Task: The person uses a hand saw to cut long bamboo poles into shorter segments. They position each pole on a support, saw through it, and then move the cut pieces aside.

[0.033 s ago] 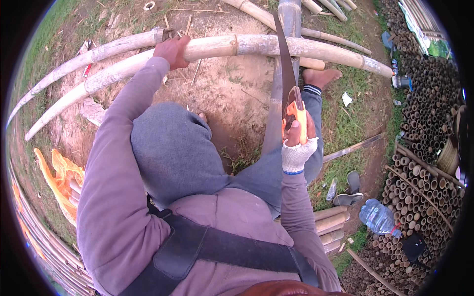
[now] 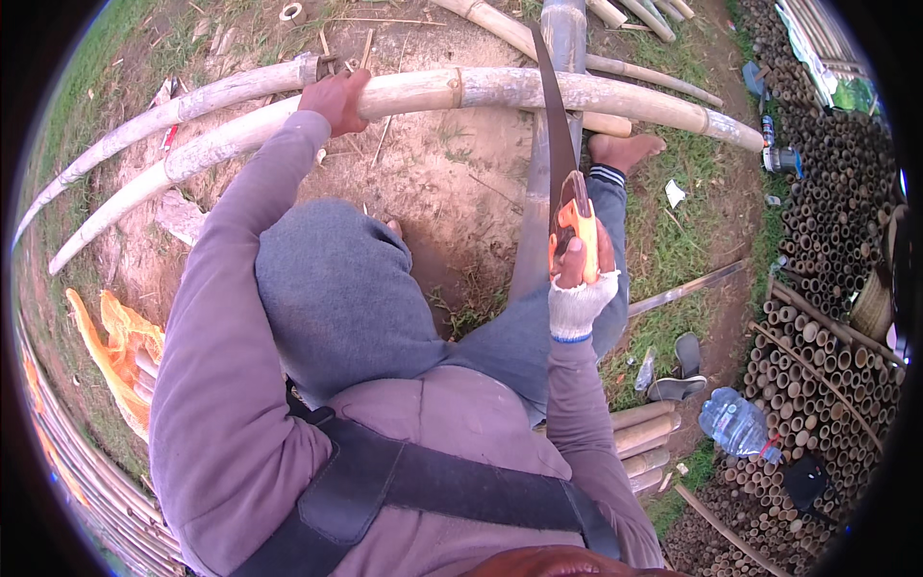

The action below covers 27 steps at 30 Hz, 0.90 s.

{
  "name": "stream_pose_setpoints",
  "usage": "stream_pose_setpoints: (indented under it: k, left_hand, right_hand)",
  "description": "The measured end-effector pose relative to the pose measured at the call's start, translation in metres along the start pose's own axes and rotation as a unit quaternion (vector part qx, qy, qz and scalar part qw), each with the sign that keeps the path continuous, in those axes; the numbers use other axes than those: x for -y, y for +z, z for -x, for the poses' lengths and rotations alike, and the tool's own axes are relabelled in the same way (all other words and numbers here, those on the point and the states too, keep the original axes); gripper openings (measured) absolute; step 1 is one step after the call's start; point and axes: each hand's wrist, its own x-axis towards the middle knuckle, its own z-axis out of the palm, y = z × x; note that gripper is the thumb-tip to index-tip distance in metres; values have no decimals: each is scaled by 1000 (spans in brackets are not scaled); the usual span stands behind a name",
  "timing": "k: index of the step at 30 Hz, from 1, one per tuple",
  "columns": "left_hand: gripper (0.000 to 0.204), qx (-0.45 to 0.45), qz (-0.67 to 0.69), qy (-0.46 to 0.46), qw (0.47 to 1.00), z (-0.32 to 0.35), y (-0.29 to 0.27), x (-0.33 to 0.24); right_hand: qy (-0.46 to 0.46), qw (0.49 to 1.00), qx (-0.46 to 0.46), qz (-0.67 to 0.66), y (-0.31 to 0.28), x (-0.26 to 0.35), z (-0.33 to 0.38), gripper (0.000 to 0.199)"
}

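Note:
A long pale bamboo pole (image 2: 413, 92) runs from left to right in front of me, lying across a thicker grey bamboo pole (image 2: 535, 221). My left hand (image 2: 336, 101) is bare and closed around the long pole, left of the crossing. In a white fingerless glove, my right hand (image 2: 583, 264) grips the orange handle of a handsaw (image 2: 556, 135). The saw's dark blade points away from me and passes over the pole close to the crossing. Whether its teeth touch the bamboo I cannot tell. My bare right foot (image 2: 627, 152) rests just below the pole.
A second bamboo pole (image 2: 212, 96) lies beyond at the left. Stacked cut bamboo (image 2: 817, 356) fills the right side, with a large plastic bottle (image 2: 740, 423) by it. Grey slippers (image 2: 679, 385) and short bamboo pieces (image 2: 646, 433) lie nearer. An orange mesh sack (image 2: 120, 337) is at left.

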Motion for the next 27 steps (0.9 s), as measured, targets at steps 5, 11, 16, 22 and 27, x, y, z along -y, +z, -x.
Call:
stream_pose_setpoints:
  k: [5,11,16,22,27]
  left_hand:
    - [72,-6,2,-1,1000,0,-1,0]
    - [70,20,-1,-18,1000,-10,-12,-6]
    - [68,20,1,-23,1000,-7,-15,-4]
    - [72,30,3,-30,999,-7,-5,-4]
    - [68,20,-8,-16,1000,-16,-13,-8]
  right_hand:
    - [48,996,10,-71,-9,-6,18,42]
    - [29,997,1,-74,35,-5,-48,40]
    - [52,991,14,-126,-3,1,6,43]
    - [-69,997,26,-7,6,-3,-18,43]
    - [48,995,8,-82,57,-9,-115,41]
